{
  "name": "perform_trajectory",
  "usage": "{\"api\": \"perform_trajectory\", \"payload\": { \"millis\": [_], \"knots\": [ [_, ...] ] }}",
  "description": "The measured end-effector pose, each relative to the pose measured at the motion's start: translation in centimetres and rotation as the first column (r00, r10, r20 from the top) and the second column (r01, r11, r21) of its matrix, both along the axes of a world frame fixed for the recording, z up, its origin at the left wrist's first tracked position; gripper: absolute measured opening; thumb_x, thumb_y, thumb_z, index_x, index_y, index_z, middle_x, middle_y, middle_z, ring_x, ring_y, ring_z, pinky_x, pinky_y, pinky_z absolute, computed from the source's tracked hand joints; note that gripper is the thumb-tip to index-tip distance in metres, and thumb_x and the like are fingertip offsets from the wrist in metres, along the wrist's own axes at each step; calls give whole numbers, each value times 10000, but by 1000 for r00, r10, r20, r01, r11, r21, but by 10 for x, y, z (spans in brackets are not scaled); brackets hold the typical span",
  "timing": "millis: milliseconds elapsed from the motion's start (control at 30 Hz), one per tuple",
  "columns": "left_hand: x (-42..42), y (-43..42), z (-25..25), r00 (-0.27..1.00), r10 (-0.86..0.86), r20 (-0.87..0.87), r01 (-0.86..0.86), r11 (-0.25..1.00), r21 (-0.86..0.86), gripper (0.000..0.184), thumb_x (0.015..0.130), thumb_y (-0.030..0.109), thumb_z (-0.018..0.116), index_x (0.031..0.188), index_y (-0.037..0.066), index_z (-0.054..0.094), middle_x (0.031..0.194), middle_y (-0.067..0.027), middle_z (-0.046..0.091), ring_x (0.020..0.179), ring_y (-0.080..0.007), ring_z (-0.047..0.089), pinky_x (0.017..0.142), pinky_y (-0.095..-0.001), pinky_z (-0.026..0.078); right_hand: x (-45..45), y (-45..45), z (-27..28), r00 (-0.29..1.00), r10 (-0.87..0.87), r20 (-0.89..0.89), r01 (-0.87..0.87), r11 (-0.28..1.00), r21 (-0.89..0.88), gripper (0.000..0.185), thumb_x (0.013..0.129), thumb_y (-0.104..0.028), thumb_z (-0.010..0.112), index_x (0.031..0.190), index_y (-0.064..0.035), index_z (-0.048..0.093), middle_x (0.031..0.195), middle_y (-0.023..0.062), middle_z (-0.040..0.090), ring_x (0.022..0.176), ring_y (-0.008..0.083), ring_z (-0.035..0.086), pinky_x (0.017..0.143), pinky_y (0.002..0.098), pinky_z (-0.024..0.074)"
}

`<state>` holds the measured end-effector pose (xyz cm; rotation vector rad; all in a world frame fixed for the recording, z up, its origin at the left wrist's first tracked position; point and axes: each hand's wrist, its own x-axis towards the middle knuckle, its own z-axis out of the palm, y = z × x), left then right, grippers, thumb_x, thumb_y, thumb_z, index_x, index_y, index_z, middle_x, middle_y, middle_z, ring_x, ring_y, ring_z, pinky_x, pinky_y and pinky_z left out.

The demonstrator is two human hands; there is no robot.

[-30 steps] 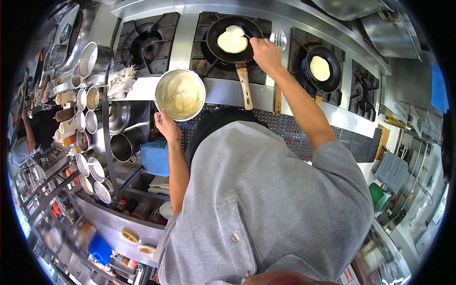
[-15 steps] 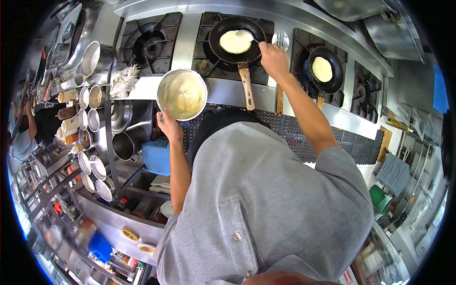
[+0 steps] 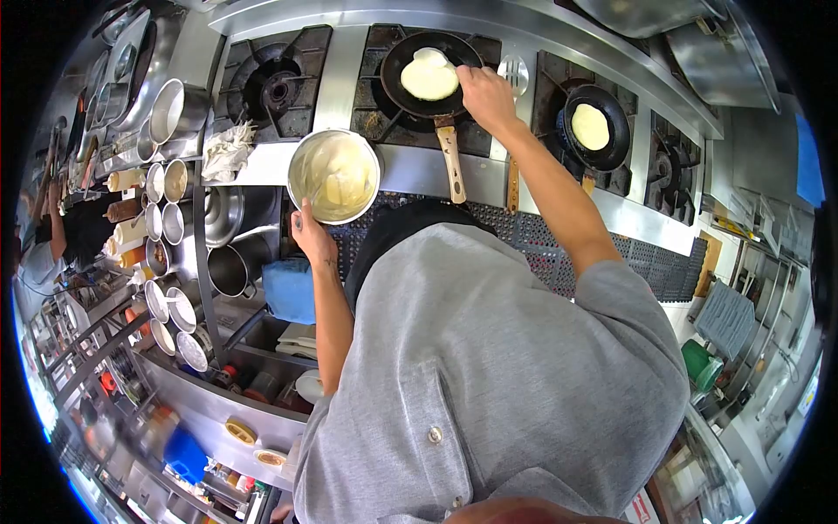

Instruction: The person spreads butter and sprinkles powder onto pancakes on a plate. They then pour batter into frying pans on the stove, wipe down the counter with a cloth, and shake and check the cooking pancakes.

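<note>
My right hand (image 3: 489,96) is closed on a spoon (image 3: 429,58), whose batter-coated bowl rests on a pale round of batter (image 3: 429,80). That batter lies in a black frying pan (image 3: 395,65) on the middle burner. My left hand (image 3: 309,231) grips the near rim of a metal bowl (image 3: 378,175) holding creamy batter (image 3: 342,170). What looks like a whisk leans inside the bowl near that hand, partly hidden. In a smaller frying pan (image 3: 617,144) to the right sits another round of batter (image 3: 590,127).
A slotted spatula (image 3: 513,75) lies between the burners, right of my hand. A crumpled cloth (image 3: 229,151) is on the stove's left edge. Several metal pots and containers (image 3: 179,109) stand on the left. Another person's arm (image 3: 58,227) shows at far left.
My right hand and the spoon have moved left and slightly up, with the spoon's bowl now at the batter's far edge. My left hand stays at the bowl.
</note>
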<state>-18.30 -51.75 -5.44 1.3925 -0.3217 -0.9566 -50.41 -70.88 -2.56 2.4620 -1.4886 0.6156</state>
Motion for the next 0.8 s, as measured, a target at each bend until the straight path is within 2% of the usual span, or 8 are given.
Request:
{"api": "perform_trajectory", "payload": {
  "millis": [67, 200, 300, 567, 667, 800],
  "knots": [
    [-14, -2, 22, 997, 17, -72, -15, 1000, 20, 203, 894, 174, 566, 792, 46, 446, 774, -51, 553, 699, -114, 524, 619, -252, 427, 1, -4, -1, 1000, 4, 7, -3, 1000, -8, 42, 753, -78, 528, 777, -56, 501, 634, 103, 590, 636, 248, 605, 542, 348, 500],
    [-9, 5, 10, 998, 10, -58, -10, 1000, -5, 218, 888, 206, 587, 825, 40, 460, 792, -59, 568, 696, -116, 544, 599, -255, 438, 4, -8, -1, 999, 49, -6, -49, 999, -9, 46, 756, -82, 527, 789, -56, 510, 636, 104, 592, 631, 250, 605, 537, 347, 498],
    [-9, 6, 8, 999, 3, -49, -3, 1000, 11, 232, 881, 219, 601, 860, 37, 460, 799, -61, 570, 687, -113, 541, 591, -253, 436, 6, -6, 1, 1000, 19, 13, -19, 1000, -18, 44, 758, -81, 527, 788, -53, 509, 641, 102, 591, 634, 251, 604, 541, 350, 499],
    [-6, 19, 2, 999, -41, -18, 42, 998, 40, 228, 883, 229, 599, 885, 51, 456, 677, 9, 465, 589, -73, 459, 533, -233, 396, 8, -8, -2, 998, 48, 26, -48, 999, -3, 48, 762, -87, 529, 795, -55, 518, 648, 101, 589, 651, 250, 606, 543, 358, 499],
    [-1, 25, -6, 991, -113, -65, 112, 993, -19, 214, 888, 221, 591, 900, 51, 462, 673, 15, 460, 588, -74, 464, 555, -241, 424, 8, -7, -3, 999, 31, 36, -32, 999, 9, 43, 763, -86, 528, 792, -56, 517, 653, 103, 591, 653, 252, 606, 543, 362, 498],
    [-6, 28, 0, 993, -92, -75, 94, 995, 20, 195, 888, 212, 590, 894, 66, 460, 667, 15, 454, 583, -75, 462, 589, -254, 460, 6, -13, -8, 998, 19, 54, -19, 1000, -2, 44, 761, -79, 525, 799, -57, 520, 651, 103, 591, 650, 256, 605, 537, 369, 493]
  ]
}}
